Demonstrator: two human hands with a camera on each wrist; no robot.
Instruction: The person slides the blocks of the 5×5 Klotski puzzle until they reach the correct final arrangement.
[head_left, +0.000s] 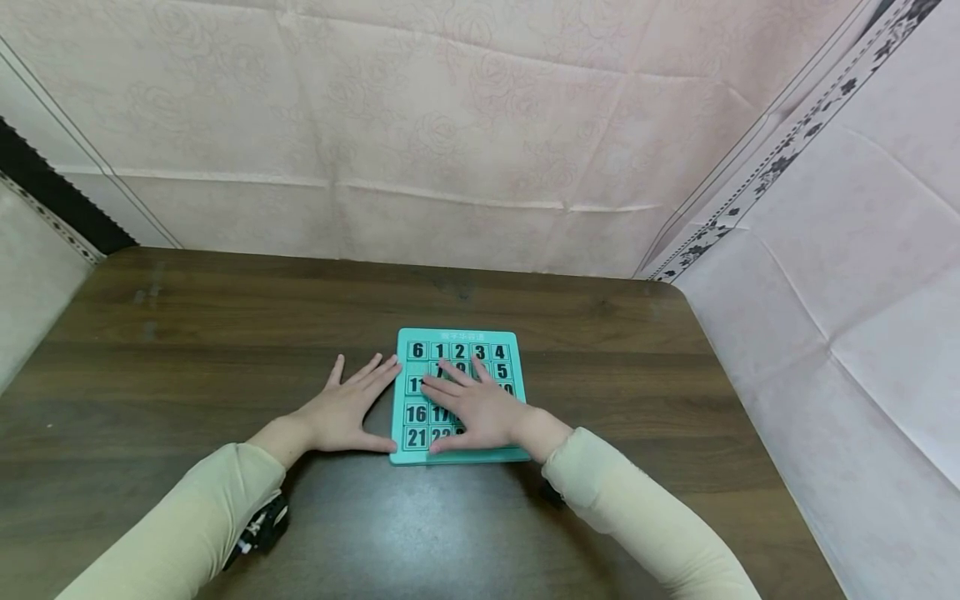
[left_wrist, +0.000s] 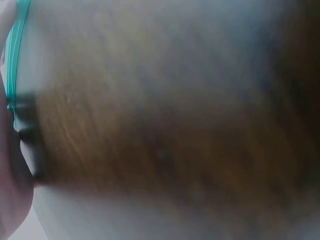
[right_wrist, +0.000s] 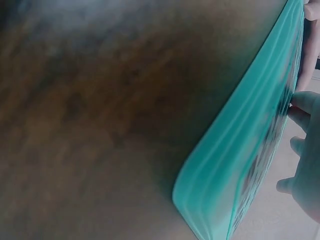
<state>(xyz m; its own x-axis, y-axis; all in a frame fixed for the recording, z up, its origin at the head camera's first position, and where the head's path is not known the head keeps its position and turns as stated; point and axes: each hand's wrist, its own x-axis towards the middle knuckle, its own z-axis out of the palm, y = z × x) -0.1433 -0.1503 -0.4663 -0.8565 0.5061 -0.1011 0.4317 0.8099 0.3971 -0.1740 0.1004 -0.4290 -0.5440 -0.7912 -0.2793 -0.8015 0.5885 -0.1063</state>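
Note:
A teal number slide puzzle (head_left: 480, 457) lies flat on the table, its square tiles printed with black numerals. The top row reads 6, 1, 2, 3, 4. My left hand (head_left: 341, 417) is spread beside it, with thumb and fingertips at the puzzle's left edge. Over the tiles lies my right hand (head_left: 480, 410), fingers stretched out, hiding much of the middle and lower right. In the right wrist view the puzzle's ridged side (right_wrist: 225, 165) shows, with the right fingers over its face. The left wrist view catches only a strip of the teal edge (left_wrist: 15, 55).
The brown wood-grain table (head_left: 225, 333) extends around the puzzle. Pale patterned cloth (head_left: 450, 125) hangs behind the far edge, with more cloth (head_left: 847, 292) along the right. A black device (head_left: 258, 529) sits at the left wrist.

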